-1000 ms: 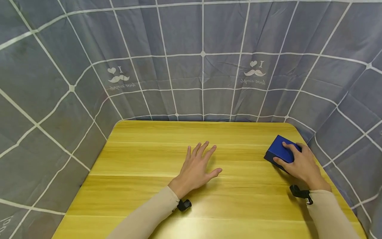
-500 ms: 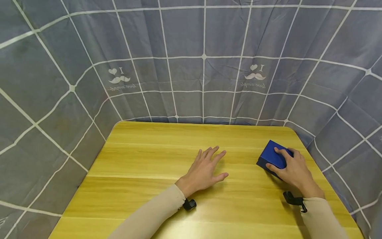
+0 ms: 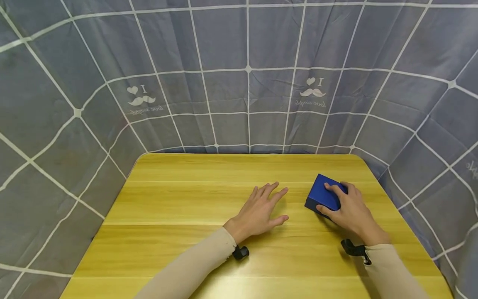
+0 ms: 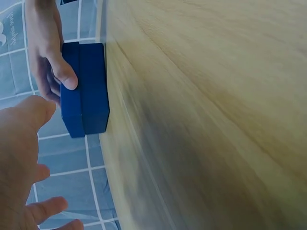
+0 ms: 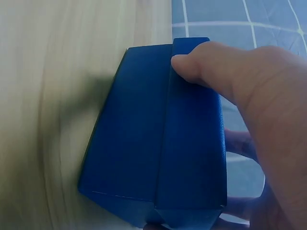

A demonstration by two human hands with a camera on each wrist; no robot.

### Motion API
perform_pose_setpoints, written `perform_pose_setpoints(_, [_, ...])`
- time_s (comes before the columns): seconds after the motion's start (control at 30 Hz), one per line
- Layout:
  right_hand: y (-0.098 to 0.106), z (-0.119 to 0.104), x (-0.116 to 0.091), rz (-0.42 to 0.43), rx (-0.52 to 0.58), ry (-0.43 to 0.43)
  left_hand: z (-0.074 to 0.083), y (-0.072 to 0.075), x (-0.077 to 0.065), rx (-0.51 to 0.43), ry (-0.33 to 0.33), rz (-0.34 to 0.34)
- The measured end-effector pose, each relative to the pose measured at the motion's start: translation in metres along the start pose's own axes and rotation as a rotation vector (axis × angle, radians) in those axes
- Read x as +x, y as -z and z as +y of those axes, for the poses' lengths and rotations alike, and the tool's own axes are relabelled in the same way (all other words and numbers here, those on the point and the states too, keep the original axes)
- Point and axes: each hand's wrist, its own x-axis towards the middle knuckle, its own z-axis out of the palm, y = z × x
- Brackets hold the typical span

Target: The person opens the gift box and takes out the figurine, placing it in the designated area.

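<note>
A blue lidded box (image 3: 322,194) is on the right half of the table, turned at an angle. My right hand (image 3: 349,209) grips it from above, thumb on the near side and fingers over the top and far side. In the right wrist view the thumb (image 5: 194,67) presses on the lid part of the box (image 5: 153,139), above the seam. My left hand (image 3: 257,211) hovers over the middle of the table with fingers spread, holding nothing. The left wrist view shows that hand (image 4: 24,158) apart from the box (image 4: 86,91), its thumb pointing toward it.
The yellow wood-grain table (image 3: 179,199) has rounded far corners. A grey-blue curtain with white grid lines (image 3: 228,91) hangs behind it and along both sides. Each wrist wears a small black camera (image 3: 240,252).
My right hand has moved left across the table with the blue box in its grip. The left hand has shifted slightly to the right, fingers still spread.
</note>
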Motion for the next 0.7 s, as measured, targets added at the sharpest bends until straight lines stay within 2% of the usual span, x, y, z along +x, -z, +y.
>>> perform_pose_setpoints(0.43, [-0.014,-0.039,-0.002,-0.015,0.007,0.092,0.004,-0.001,0.010,0.040,-0.042,-0.020])
perform_pose_setpoints(0.7, [-0.025,-0.061,-0.002,-0.018,0.020,0.139,0.004,0.003,0.014,0.092,-0.036,-0.058])
